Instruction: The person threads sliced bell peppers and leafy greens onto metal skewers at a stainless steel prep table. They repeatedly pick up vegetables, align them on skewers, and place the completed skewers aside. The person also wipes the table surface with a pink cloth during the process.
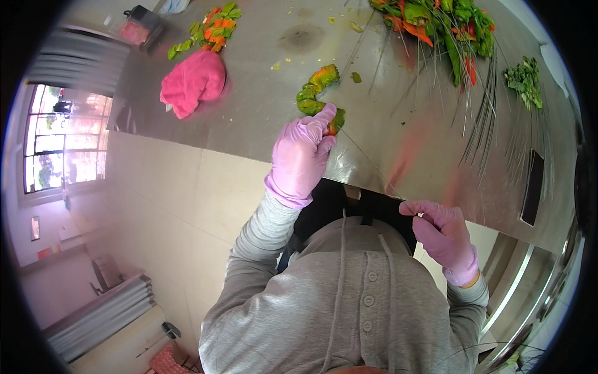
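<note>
Both hands wear thin pink gloves. My left hand (pixel 306 152) grips the near end of a curved string of green and orange pepper pieces (pixel 317 86) lying on the steel table (pixel 252 93). From that end a thin metal wire (pixel 371 163) runs down to the right, past the table's edge. Between thumb and forefinger, my right hand (pixel 415 212) pinches the wire's other end. Farther up the table, to the left, lies another group of cut pepper pieces (pixel 218 30).
A pink cloth (pixel 194 83) lies on the left part of the table. Whole green and red peppers (pixel 448 28) are heaped at the upper right with many loose wires (pixel 486 112). Beyond are a leafy green bunch (pixel 524 84) and a dark flat object (pixel 532 188) near the edge.
</note>
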`<action>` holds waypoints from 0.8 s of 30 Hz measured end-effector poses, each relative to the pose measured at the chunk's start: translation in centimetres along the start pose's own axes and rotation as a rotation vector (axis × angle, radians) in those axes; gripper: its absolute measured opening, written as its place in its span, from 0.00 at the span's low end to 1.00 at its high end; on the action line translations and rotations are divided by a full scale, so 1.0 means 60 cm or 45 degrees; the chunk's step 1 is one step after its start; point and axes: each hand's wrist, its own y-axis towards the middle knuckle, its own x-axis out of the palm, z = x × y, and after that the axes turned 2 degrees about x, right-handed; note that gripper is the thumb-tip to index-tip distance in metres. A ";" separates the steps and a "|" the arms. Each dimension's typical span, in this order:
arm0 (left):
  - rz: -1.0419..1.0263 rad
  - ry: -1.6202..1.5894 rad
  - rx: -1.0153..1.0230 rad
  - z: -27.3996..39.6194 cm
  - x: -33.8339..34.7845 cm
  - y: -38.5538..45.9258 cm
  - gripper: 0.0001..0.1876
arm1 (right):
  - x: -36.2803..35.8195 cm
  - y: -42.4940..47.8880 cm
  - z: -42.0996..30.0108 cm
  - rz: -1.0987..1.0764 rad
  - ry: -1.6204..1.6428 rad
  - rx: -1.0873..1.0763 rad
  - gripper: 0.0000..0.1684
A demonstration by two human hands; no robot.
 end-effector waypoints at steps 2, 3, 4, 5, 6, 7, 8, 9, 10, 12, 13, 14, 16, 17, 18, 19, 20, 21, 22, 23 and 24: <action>0.001 0.009 0.004 -0.001 0.001 -0.001 0.23 | 0.006 0.003 -0.001 0.016 0.018 -0.043 0.13; 0.006 0.013 0.026 -0.001 0.001 0.000 0.22 | 0.008 0.005 -0.004 0.012 0.023 -0.038 0.13; 0.012 0.017 0.047 -0.001 0.001 0.000 0.20 | 0.011 0.007 -0.007 0.007 0.028 -0.033 0.13; 0.018 0.021 0.069 -0.001 0.000 0.000 0.19 | 0.012 0.008 -0.009 0.002 0.033 -0.028 0.13; 0.018 0.014 0.092 -0.002 0.001 0.000 0.18 | 0.012 0.010 -0.010 -0.006 0.015 -0.027 0.13; 0.018 0.007 0.115 -0.003 0.001 0.000 0.17 | 0.013 0.011 -0.011 -0.016 -0.003 -0.025 0.14; 0.019 0.000 0.138 -0.004 0.001 0.000 0.16 | 0.013 0.012 -0.011 -0.025 -0.021 -0.023 0.14; 0.017 0.016 0.149 -0.002 0.000 0.000 0.15 | 0.016 0.015 -0.010 -0.024 -0.016 -0.032 0.14; 0.017 0.033 0.159 0.000 -0.001 0.001 0.15 | 0.020 0.019 -0.008 -0.023 -0.011 -0.040 0.14; 0.012 0.059 0.180 0.000 -0.002 0.001 0.14 | 0.027 0.025 -0.010 -0.011 -0.004 -0.058 0.14; 0.008 0.068 0.190 -0.001 -0.001 0.000 0.14 | 0.031 0.028 -0.013 -0.001 -0.003 -0.066 0.14; 0.003 0.078 0.201 -0.002 -0.001 0.000 0.14 | 0.033 0.031 -0.015 0.009 -0.001 -0.075 0.14; 0.015 0.080 0.213 -0.002 -0.001 0.000 0.15 | 0.041 0.038 -0.004 0.050 -0.067 -0.174 0.14; 0.021 0.080 0.219 -0.001 -0.001 0.000 0.15 | 0.044 0.041 -0.001 0.070 -0.101 -0.223 0.14; 0.025 0.072 0.228 -0.003 -0.001 -0.001 0.15 | 0.045 0.044 -0.001 0.072 -0.119 -0.229 0.14; 0.030 0.063 0.238 -0.005 -0.001 -0.002 0.16 | 0.045 0.047 -0.003 0.074 -0.137 -0.234 0.14; 0.035 0.055 0.248 -0.005 -0.001 -0.002 0.16 | 0.046 0.049 -0.004 0.077 -0.156 -0.240 0.13; 0.035 0.053 0.241 -0.004 -0.001 -0.002 0.16 | 0.049 0.052 -0.003 0.108 -0.180 -0.307 0.13; 0.035 0.050 0.235 -0.003 -0.001 -0.002 0.16 | 0.054 0.055 -0.001 0.140 -0.204 -0.373 0.12; 0.035 0.048 0.229 -0.001 -0.001 -0.002 0.16 | 0.057 0.058 0.001 0.171 -0.228 -0.440 0.12; 0.031 0.054 0.219 0.001 -0.002 -0.002 0.17 | 0.059 0.062 0.000 0.178 -0.268 -0.474 0.11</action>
